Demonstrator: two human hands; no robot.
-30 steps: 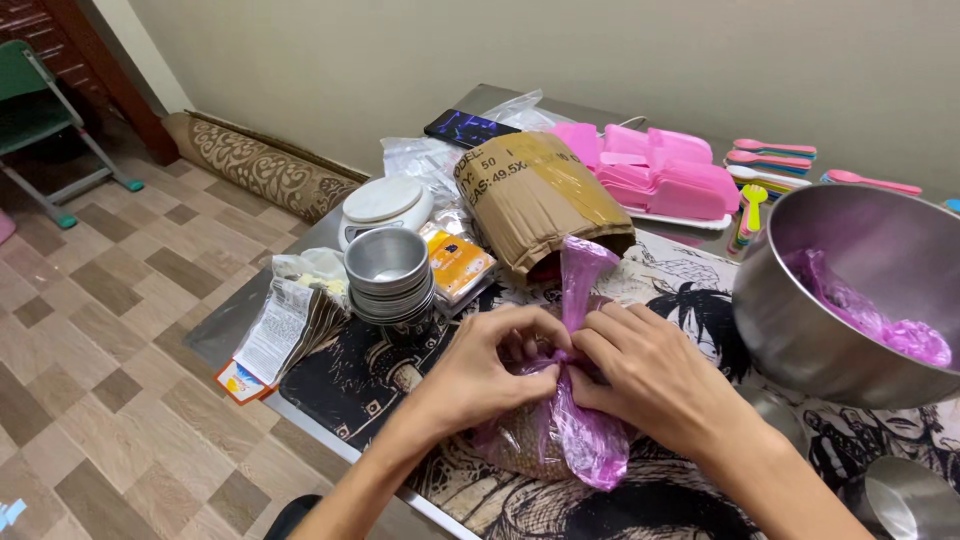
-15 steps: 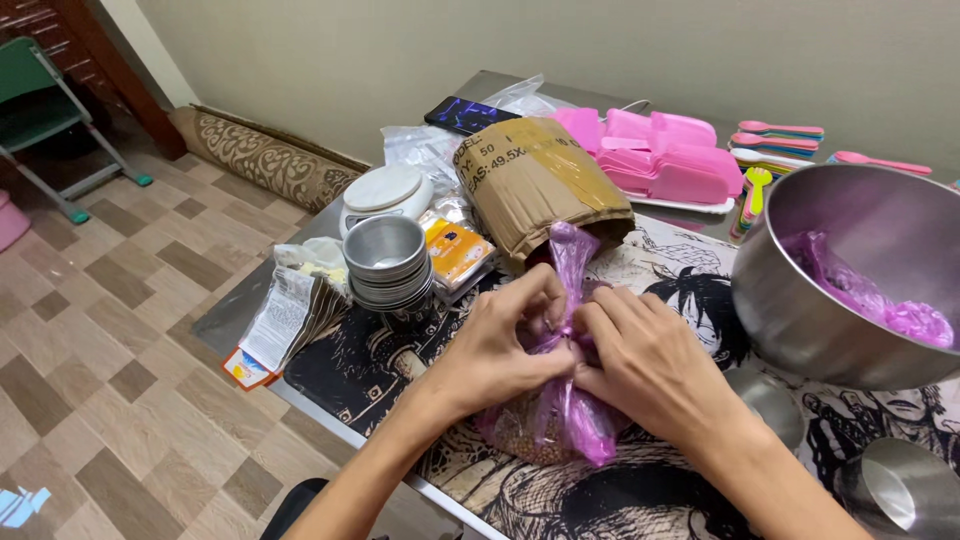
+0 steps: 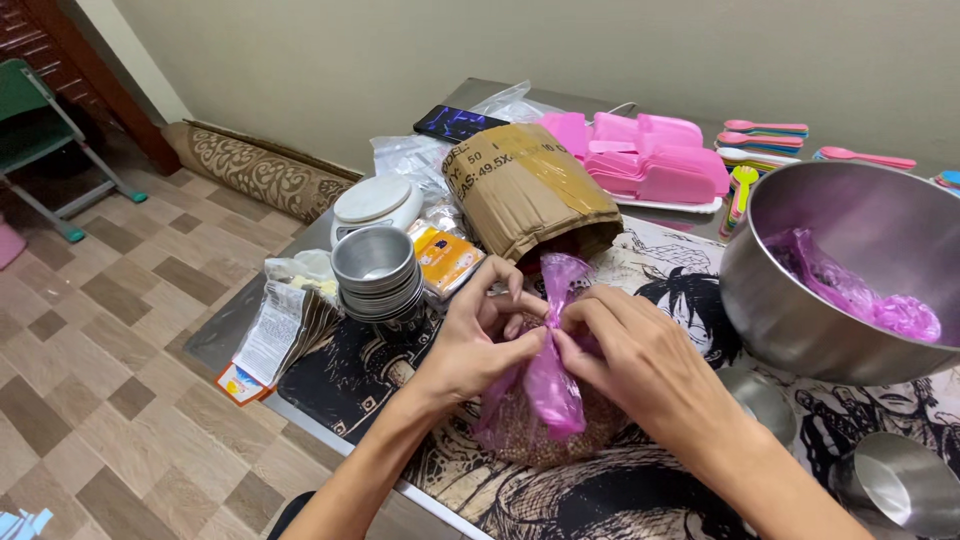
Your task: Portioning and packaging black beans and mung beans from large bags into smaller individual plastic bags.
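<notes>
Pinching the twisted neck of a pink plastic bag between them, the left hand and right hand have their fingers closed on the thin film just above the bulging bottom, which sits on the patterned bench in front of a brown cardboard roll. Filled with brownish grains, the bag looks soft, saggy and moderately heavy; the slick film could tear, so the gathered neck seems the safest hold, with support beneath.

Both forearms are bare, with no sleeves showing. The left hand and right hand wear no gloves, rings or watch.
</notes>
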